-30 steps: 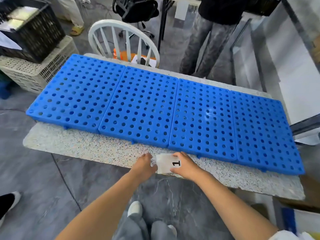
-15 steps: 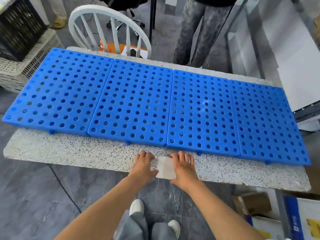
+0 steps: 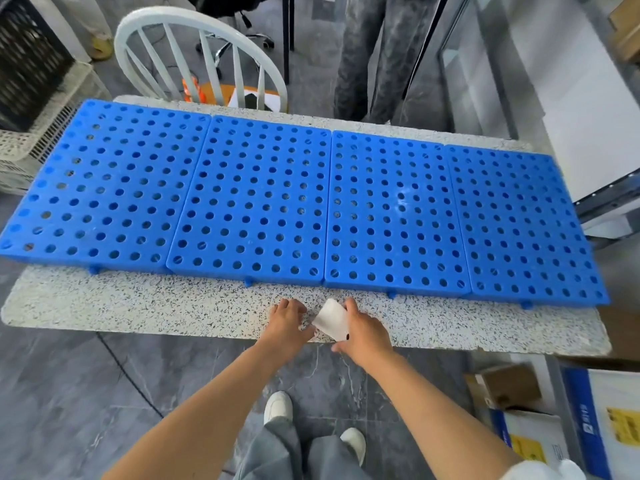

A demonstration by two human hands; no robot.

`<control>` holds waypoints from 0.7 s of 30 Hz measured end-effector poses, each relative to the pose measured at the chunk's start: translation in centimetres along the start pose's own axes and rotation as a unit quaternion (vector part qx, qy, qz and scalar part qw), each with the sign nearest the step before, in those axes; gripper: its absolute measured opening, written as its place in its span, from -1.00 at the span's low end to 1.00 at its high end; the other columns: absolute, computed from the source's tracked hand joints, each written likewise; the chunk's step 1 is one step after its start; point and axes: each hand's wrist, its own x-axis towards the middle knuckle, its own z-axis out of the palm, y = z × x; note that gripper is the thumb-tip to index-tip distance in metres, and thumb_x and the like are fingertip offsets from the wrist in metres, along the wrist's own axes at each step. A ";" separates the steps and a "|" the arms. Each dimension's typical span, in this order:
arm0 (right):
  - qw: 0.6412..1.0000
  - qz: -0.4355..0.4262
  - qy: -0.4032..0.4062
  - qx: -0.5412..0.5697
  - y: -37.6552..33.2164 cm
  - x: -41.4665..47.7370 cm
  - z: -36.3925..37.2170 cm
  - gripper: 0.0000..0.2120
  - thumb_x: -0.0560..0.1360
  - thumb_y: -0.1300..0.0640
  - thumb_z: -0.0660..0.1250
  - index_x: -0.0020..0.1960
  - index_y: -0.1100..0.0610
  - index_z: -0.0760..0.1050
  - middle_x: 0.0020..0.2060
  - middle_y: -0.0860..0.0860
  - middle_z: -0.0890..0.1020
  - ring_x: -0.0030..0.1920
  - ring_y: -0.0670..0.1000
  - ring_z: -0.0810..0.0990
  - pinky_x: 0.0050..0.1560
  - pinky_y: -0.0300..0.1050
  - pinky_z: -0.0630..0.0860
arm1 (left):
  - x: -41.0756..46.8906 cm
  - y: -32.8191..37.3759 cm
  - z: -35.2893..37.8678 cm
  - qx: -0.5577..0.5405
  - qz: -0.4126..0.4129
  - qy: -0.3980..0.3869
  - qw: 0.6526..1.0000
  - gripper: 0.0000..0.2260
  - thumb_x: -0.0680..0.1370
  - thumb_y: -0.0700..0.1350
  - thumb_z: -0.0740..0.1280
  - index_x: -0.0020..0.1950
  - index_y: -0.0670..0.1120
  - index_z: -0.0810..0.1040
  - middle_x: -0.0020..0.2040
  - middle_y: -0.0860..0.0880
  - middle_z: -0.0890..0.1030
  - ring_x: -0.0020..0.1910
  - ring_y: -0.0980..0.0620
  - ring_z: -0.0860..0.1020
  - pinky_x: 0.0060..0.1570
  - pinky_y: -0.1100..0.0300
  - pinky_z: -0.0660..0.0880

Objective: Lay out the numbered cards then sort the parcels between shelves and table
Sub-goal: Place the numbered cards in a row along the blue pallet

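A small stack of white cards point(image 3: 331, 319) is tilted up off the speckled table point(image 3: 138, 303) near its front edge. My right hand point(image 3: 363, 332) grips the cards, fingers over their top edge and thumb underneath. No number shows on the white face turned toward me. My left hand point(image 3: 287, 322) rests on the table just left of the cards, its thumb touching their lower left corner. Several blue perforated panels point(image 3: 259, 202) lie side by side across the table behind my hands. No parcels are in view.
A white spindle-back chair point(image 3: 201, 53) stands behind the table, and a person's legs point(image 3: 377, 57) are beyond it. Crates point(image 3: 31, 98) sit at the far left. Cardboard boxes point(image 3: 561, 420) lie on the floor at the lower right. A metal frame point(image 3: 609, 199) stands at right.
The cards lay flat under both hands, the "1" showing earlier. Now my right hand has lifted and tilted them, and my left hand has slid slightly left.
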 end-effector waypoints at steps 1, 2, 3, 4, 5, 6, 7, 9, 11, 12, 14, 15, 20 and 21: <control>0.999 0.019 -0.011 0.027 -0.1 -0.1 -0.5 -0.34 0.35 -0.02 0.53 0.30 0.06 0.26 0.11 0.03 0.58 0.06 0.08 0.58 -0.02 -0.02 0.54 | 0.0 0.1 -0.3 -0.023 -0.010 -0.011 1.000 -0.66 0.54 0.01 0.36 0.25 -0.10 0.46 0.13 -0.03 0.47 0.13 0.01 0.44 0.18 0.14 0.45; 0.998 0.037 -0.017 0.047 -0.2 -0.1 -0.9 -0.37 0.35 -0.02 0.54 0.29 0.07 0.30 0.12 0.01 0.58 0.07 0.08 0.57 -0.01 -0.01 0.54 | -0.2 0.2 -0.6 -0.047 -0.021 -0.020 0.998 -0.70 0.54 0.02 0.37 0.20 -0.10 0.50 0.10 -0.02 0.51 0.08 0.03 0.49 0.09 0.18 0.48; 0.996 0.052 -0.020 0.070 -0.3 -0.2 -1.5 -0.40 0.34 -0.02 0.54 0.27 0.08 0.35 0.11 0.01 0.58 0.07 0.07 0.56 -0.01 -0.02 0.53 | -0.4 0.3 -1.0 -0.065 -0.036 -0.032 0.997 -0.73 0.55 0.03 0.36 0.15 -0.10 0.52 0.05 -0.01 0.55 0.03 0.05 0.52 0.00 0.21 0.48; 0.992 0.066 -0.023 0.106 -0.4 -0.2 -2.0 -0.45 0.35 -0.01 0.54 0.24 0.09 0.39 0.10 0.01 0.58 0.05 0.06 0.56 -0.03 -0.04 0.53 | -0.7 0.4 -1.3 -0.077 -0.050 -0.044 0.995 -0.76 0.56 0.05 0.34 0.10 -0.09 0.55 0.00 -0.01 0.58 -0.02 0.05 0.54 -0.07 0.21 0.47; 0.985 0.076 -0.027 0.154 -0.6 -0.2 -2.6 -0.51 0.37 0.02 0.52 0.22 0.11 0.43 0.08 0.01 0.58 0.02 0.05 0.56 -0.07 -0.06 0.53 | -1.0 0.3 -1.6 -0.090 -0.061 -0.052 0.993 -0.76 0.56 0.07 0.32 0.04 -0.09 0.57 -0.05 -0.02 0.61 -0.08 0.05 0.55 -0.12 0.20 0.47; 0.974 0.083 -0.035 0.207 -0.9 -0.3 -3.4 -0.58 0.42 0.05 0.48 0.21 0.13 0.46 0.07 0.02 0.59 0.00 0.04 0.56 -0.08 -0.08 0.53 | -1.4 0.2 -2.0 -0.110 -0.073 -0.056 0.990 -0.75 0.57 0.09 0.31 -0.01 -0.08 0.59 -0.08 -0.04 0.63 -0.14 0.04 0.56 -0.15 0.19 0.48; 0.963 0.087 -0.043 0.253 -1.2 -0.5 -4.2 -0.66 0.47 0.08 0.42 0.20 0.14 0.48 0.08 0.04 0.60 0.01 0.04 0.57 -0.05 -0.07 0.54 | -1.8 0.1 -2.5 -0.143 -0.085 -0.056 0.984 -0.74 0.57 0.10 0.30 -0.05 -0.08 0.61 -0.10 -0.04 0.66 -0.18 0.04 0.57 -0.16 0.19 0.50; 0.936 0.105 -0.046 0.331 -1.9 -0.8 -5.8 -0.77 0.57 0.11 0.29 0.20 0.14 0.49 0.09 0.05 0.62 0.04 0.06 0.59 0.09 0.01 0.55 | -2.5 0.3 -3.4 -0.253 -0.096 -0.060 0.961 -0.72 0.57 0.10 0.30 -0.03 -0.10 0.65 -0.10 -0.03 0.70 -0.13 0.03 0.64 -0.04 0.17 0.58; 0.905 0.125 -0.036 0.404 -2.9 -1.4 -7.2 -0.79 0.60 0.15 0.22 0.21 0.14 0.48 0.09 0.05 0.62 0.07 0.06 0.60 0.18 0.09 0.53 | -3.5 0.8 -4.9 -0.344 -0.086 -0.054 0.933 -0.73 0.58 0.07 0.30 0.02 -0.11 0.66 -0.10 -0.02 0.71 -0.06 0.03 0.67 0.09 0.13 0.57; 0.893 0.130 -0.028 0.429 -3.4 -1.6 -7.8 -0.81 0.60 0.16 0.23 0.19 0.13 0.49 0.07 0.03 0.63 0.07 0.06 0.60 0.19 0.11 0.53 | -4.0 0.9 -5.9 -0.366 -0.073 -0.043 0.927 -0.74 0.59 0.06 0.29 0.01 -0.09 0.66 -0.12 -0.01 0.72 -0.06 0.04 0.67 0.10 0.13 0.57; 0.877 0.128 -0.009 0.463 -4.4 -1.9 -8.9 -0.88 0.58 0.16 0.27 0.09 0.11 0.53 0.03 0.01 0.65 0.05 0.05 0.62 0.19 0.14 0.54 | -4.8 1.0 -7.8 -0.379 -0.042 -0.019 0.924 -0.77 0.59 0.04 0.30 -0.02 -0.07 0.67 -0.15 -0.01 0.72 -0.10 0.05 0.68 0.09 0.13 0.58; 0.870 0.124 0.001 0.477 -5.1 -2.2 -9.4 -0.93 0.57 0.16 0.30 0.03 0.10 0.54 0.01 0.02 0.66 0.04 0.06 0.63 0.17 0.15 0.55 | -5.3 0.9 -8.9 -0.375 -0.031 -0.007 0.927 -0.78 0.58 0.03 0.31 -0.03 -0.07 0.67 -0.16 -0.02 0.72 -0.11 0.05 0.68 0.08 0.13 0.58; 0.845 0.069 0.055 0.527 -9.6 -2.9 -12.1 -0.90 0.51 0.13 0.39 0.00 0.12 0.56 -0.04 0.02 0.68 0.03 0.06 0.64 0.09 0.12 0.59 | -6.7 1.5 -13.8 -0.368 0.019 0.050 0.928 -0.80 0.56 -0.02 0.36 -0.09 -0.13 0.69 -0.21 -0.05 0.72 -0.17 0.03 0.69 0.04 0.12 0.60; 0.840 0.056 0.065 0.535 -10.5 -3.0 -12.6 -0.88 0.51 0.12 0.40 0.02 0.12 0.56 -0.03 0.01 0.68 0.02 0.05 0.64 0.07 0.10 0.60 | -6.9 1.8 -14.6 -0.377 0.029 0.064 0.924 -0.80 0.56 -0.04 0.36 -0.09 -0.15 0.69 -0.22 -0.06 0.71 -0.19 0.02 0.68 0.03 0.12 0.60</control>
